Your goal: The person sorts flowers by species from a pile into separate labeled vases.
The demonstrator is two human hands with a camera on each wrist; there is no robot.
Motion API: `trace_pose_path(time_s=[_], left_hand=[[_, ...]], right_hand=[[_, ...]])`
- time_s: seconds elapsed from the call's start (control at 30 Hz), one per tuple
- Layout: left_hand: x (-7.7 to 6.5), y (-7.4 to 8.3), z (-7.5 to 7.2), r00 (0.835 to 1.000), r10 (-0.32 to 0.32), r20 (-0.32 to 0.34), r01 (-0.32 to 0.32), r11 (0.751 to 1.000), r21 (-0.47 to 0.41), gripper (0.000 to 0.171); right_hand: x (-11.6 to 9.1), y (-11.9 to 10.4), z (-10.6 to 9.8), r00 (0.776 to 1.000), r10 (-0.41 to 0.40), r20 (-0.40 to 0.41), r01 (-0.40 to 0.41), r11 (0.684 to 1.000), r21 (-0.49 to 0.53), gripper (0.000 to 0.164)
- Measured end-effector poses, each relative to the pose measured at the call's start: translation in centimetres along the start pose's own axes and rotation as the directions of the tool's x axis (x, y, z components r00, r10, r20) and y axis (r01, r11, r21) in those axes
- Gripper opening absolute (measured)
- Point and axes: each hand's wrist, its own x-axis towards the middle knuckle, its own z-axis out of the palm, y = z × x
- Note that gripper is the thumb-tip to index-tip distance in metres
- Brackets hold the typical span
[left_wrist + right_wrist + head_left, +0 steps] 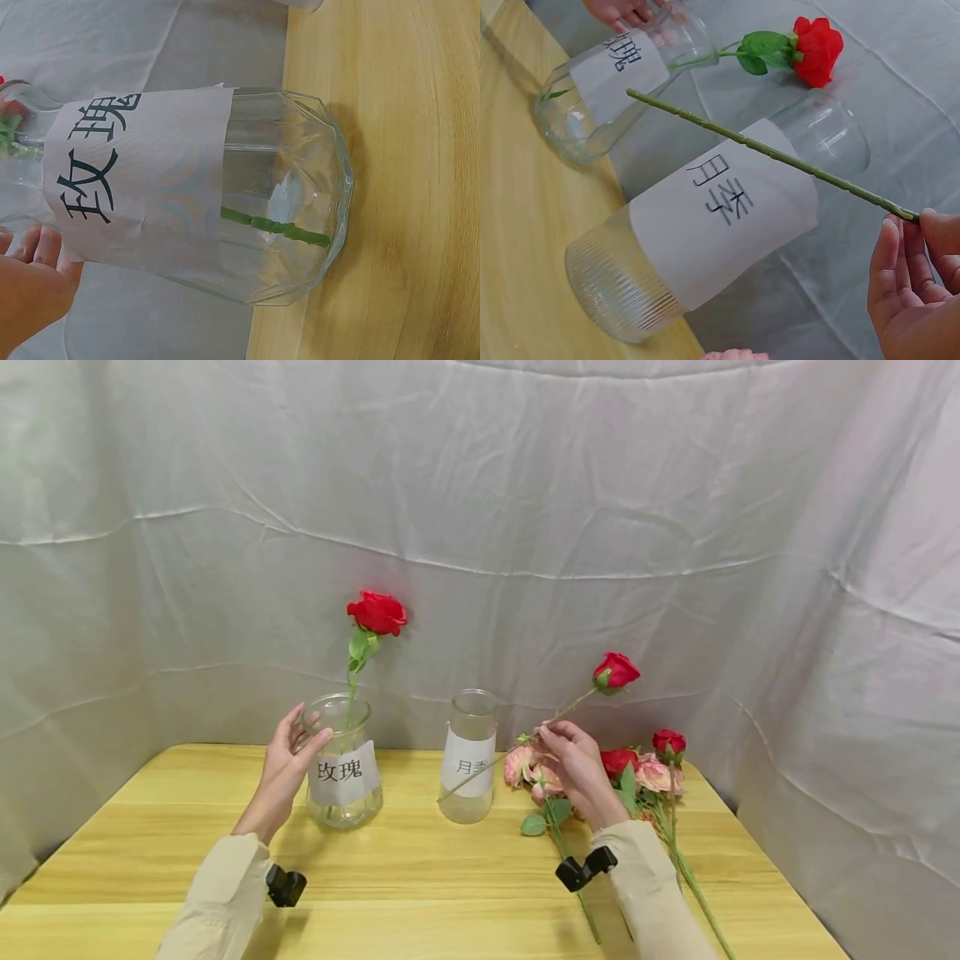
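My left hand (288, 760) holds the neck of a wide glass vase (345, 814), its thumb in front and its fingers at the far side. The vase bears a white label (142, 176) and contains one open red rose (377, 612), whose green stem (274, 225) reaches near the bottom. Thumb and fingers of my right hand (581, 768) pinch the stem of a red rosebud (617, 672). That stem (769, 152) slants down leftward, passing in front of a slim glass vase (468, 810) with its own white label (724, 214).
Right of the slim vase lie pink flowers (519, 766), another red rose (618, 762) and a small red bud (669, 742), their stems pointing to the table's front. A grey cloth (480, 527) hangs behind the wooden table (420, 885).
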Motion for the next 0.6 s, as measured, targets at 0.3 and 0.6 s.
trace_pose_path(time_s=[0.3,0.6], left_hand=[[0.0,-0.2,-0.1,1.000,-0.003,0.002,0.003,1.000,-0.003,0.080],[0.1,-0.1,0.0,1.000,0.013,-0.004,-0.013,1.000,0.001,0.082]], right_hand=[[0.8,-1.7,2.1,1.000,-0.013,-0.008,0.012,0.999,-0.037,0.005],[1.6,-3.1,4.5,0.999,-0.027,0.020,0.027,1.000,-0.009,0.005]])
